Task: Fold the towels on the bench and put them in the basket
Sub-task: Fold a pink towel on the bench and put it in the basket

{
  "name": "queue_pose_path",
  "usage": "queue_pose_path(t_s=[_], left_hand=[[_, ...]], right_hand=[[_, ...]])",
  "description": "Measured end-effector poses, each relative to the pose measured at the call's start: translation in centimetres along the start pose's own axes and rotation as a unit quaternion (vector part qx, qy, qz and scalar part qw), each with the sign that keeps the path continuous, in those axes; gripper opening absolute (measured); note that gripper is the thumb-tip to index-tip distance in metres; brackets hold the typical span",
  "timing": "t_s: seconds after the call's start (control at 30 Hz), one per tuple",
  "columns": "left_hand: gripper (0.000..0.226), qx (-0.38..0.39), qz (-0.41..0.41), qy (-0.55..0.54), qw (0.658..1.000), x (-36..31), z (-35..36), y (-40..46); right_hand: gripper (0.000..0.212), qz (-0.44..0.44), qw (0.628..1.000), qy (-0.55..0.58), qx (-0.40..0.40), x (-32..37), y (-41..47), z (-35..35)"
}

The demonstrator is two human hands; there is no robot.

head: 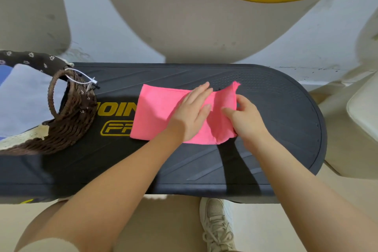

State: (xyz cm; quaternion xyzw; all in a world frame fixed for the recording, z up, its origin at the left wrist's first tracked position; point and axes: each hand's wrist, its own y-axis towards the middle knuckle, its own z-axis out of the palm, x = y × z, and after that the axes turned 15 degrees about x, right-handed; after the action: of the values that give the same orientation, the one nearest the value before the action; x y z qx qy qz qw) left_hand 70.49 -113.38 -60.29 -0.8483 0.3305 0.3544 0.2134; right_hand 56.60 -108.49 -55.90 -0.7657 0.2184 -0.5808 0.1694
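Hands point(216, 112) fold pink towel point(157, 116) over bench point(266, 149) lettering, seemingly "OIN", "PR".

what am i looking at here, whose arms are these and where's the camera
One picture, from a camera worn on a person's head, looking down at their own bare arms. No robot is involved. A pink towel lies on a black bench. The left hand presses flat on the towel's middle, while the right hand pinches its right edge and lifts it to fold it over. At the left stands a brown wicker basket with a light blue towel already inside. A sneaker shows below the bench.
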Motion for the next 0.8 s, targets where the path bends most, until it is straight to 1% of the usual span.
queue_pose_path(t_s=[0.03, 0.07, 0.1, 0.17, 0.23, 0.3, 0.33, 0.4, 0.43, 0.5, 0.57, 0.6, 0.7, 0.77, 0.8], left_hand=[[0.060, -0.045, -0.007, -0.035, 0.998, -0.1, -0.6, -0.7], [0.057, -0.072, -0.026, -0.070, 0.995, -0.1, -1.2, -1.3], [0.052, -0.080, -0.050, -0.114, 0.989, -0.3, -1.7, -1.9], [0.039, -0.074, -0.099, -0.226, 0.966, -0.4, -2.4, -2.9], [0.027, -0.088, -0.151, -0.319, 0.932, -0.1, -2.8, -3.4], [0.019, -0.109, -0.186, -0.366, 0.905, 0.5, -3.0, -3.6], [0.019, -0.110, -0.198, -0.373, 0.900, 0.6, -3.0, -3.7], [0.027, -0.101, -0.225, -0.329, 0.912, 1.2, -3.1, -3.6], [0.031, -0.097, -0.241, -0.292, 0.920, 1.5, -3.1, -3.3], [0.031, -0.087, -0.272, -0.235, 0.929, 2.1, -3.1, -2.8], [0.029, -0.069, -0.295, -0.205, 0.931, 2.2, -3.3, -2.3], [0.028, -0.063, -0.302, -0.190, 0.932, 2.1, -3.3, -2.2], [0.024, -0.079, -0.295, -0.115, 0.945, 1.8, -3.6, -3.0], [0.024, -0.103, -0.314, -0.021, 0.943, 2.2, -4.1, -4.2], [0.026, -0.116, -0.332, 0.030, 0.936, 2.6, -4.3, -4.8]], right_hand=[[0.041, -0.021, 0.998, -0.047, 0.025, 0.6, 0.2, 0.7], [0.046, -0.032, 0.994, -0.096, 0.046, 1.1, 0.4, 1.6], [0.046, -0.037, 0.987, -0.144, 0.060, 1.6, 0.5, 2.6], [0.038, -0.048, 0.972, -0.222, 0.057, 2.2, 0.6, 4.7], [0.031, -0.059, 0.962, -0.262, 0.051, 2.6, 0.6, 6.5], [0.029, -0.062, 0.960, -0.265, 0.069, 2.7, 1.0, 7.8], [0.030, -0.060, 0.960, -0.259, 0.087, 2.7, 1.2, 8.2], [0.027, -0.061, 0.956, -0.261, 0.121, 2.9, 1.5, 8.7], [0.026, -0.066, 0.948, -0.283, 0.132, 2.9, 1.5, 8.8], [0.027, -0.078, 0.921, -0.357, 0.133, 3.2, 1.2, 8.7], [0.031, -0.101, 0.880, -0.454, 0.102, 3.2, 1.4, 8.6], [0.032, -0.124, 0.863, -0.482, 0.089, 3.0, 1.4, 8.5], [0.030, -0.200, 0.841, -0.499, 0.063, 1.4, 2.1, 8.9], [0.029, -0.213, 0.830, -0.515, 0.029, 0.5, 2.4, 9.4], [0.031, -0.191, 0.824, -0.532, 0.047, 0.3, 2.5, 9.4]])
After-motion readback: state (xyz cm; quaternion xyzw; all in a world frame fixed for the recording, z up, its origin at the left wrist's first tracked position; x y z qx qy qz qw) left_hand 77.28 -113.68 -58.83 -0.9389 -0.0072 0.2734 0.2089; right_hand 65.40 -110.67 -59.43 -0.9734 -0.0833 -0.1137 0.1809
